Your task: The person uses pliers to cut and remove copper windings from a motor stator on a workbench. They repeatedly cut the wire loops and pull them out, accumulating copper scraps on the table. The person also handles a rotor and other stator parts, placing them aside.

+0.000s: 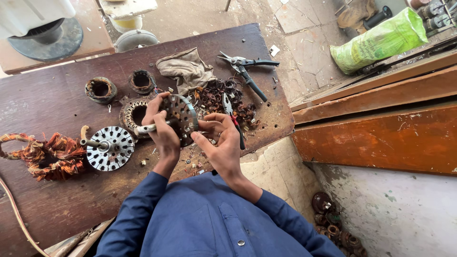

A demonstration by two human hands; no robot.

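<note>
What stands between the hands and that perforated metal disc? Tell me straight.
Nothing visible does. The left hand already grips the perforated disc by its shaft, and the right hand touches its rim while holding red-handled pliers. The disc is raised above the wooden bench.

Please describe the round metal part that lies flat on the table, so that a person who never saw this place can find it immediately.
Start at the dark wooden table and go to its left edge, where a tangle of copper wire lies. Just right of it, left of the person's left hand, lies the perforated silver disc. Unlike the rusty rings nearby, it is bright, flat, with a shaft through its middle.
</note>
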